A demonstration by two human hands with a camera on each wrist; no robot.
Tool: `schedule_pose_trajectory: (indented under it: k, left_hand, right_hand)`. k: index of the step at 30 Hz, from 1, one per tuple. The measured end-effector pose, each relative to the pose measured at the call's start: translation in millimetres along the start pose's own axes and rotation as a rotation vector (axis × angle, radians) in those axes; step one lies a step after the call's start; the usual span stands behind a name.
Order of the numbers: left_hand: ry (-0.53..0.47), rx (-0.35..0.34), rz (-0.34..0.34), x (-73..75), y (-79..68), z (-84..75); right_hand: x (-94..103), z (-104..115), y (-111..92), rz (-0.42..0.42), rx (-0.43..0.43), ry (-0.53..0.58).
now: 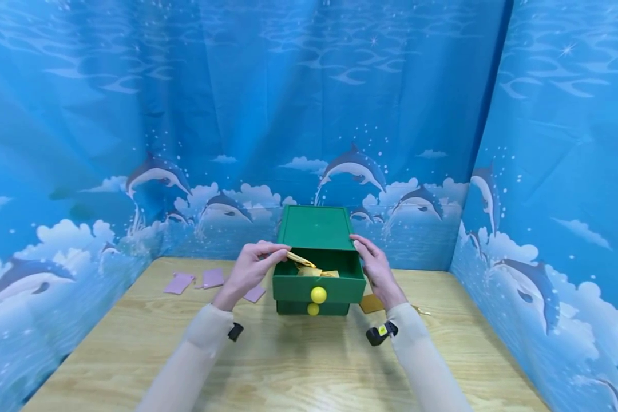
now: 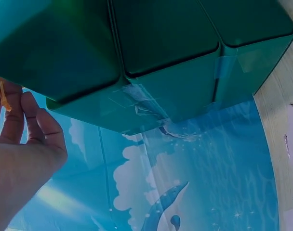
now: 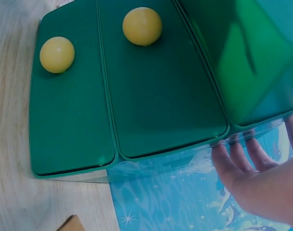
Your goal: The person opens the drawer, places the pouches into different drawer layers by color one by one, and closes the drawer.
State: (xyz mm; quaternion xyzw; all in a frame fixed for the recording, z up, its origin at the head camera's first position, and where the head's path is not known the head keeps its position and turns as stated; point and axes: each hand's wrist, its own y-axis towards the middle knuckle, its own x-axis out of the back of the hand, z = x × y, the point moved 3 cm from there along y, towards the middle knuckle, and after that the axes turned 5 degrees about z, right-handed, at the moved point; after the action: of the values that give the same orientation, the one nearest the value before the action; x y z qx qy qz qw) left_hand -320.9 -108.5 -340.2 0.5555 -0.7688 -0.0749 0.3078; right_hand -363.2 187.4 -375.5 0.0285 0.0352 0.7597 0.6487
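My left hand [image 1: 257, 266] pinches a slim gold pouch [image 1: 300, 260] between thumb and fingers, over the pulled-out top drawer [image 1: 319, 286] of a green drawer cabinet [image 1: 316, 226]. More gold pouches [image 1: 309, 272] lie inside that drawer. An orange-gold cord [image 2: 6, 99] hangs at my left fingers in the left wrist view. My right hand [image 1: 376, 266] touches the cabinet's upper right side near the front edge. Its fingers [image 3: 233, 163] reach along the side wall in the right wrist view. The lower drawers, with yellow knobs [image 3: 142, 26], are closed.
Lavender pouches [image 1: 179, 282] lie on the wooden table [image 1: 288, 366] left of the cabinet. A brownish-gold pouch [image 1: 371, 304] is on the right, with a gold cord [image 1: 420, 311] beyond my right wrist. A dolphin-print curtain [image 1: 247, 143] surrounds the table's back and sides.
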Motion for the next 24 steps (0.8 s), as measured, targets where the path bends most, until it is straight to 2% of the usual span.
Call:
schedule_pose_trajectory:
  k: [7,16,24]
  left_hand:
    - [0.089,0.035,0.063,-4.2,10.7,2.1]
    - [0.258,0.073,0.151,-10.3,17.5,-5.5]
    - [0.274,0.081,0.190,-11.4,17.5,-6.2]
  right_hand:
    - [-0.2,-1.6,1.0,0.005,-0.001,-0.004]
    - [-1.4,-0.8,-0.2,0.008,0.004,0.008]
    - [-0.9,-0.6,-0.1,-0.004,0.007,-0.002]
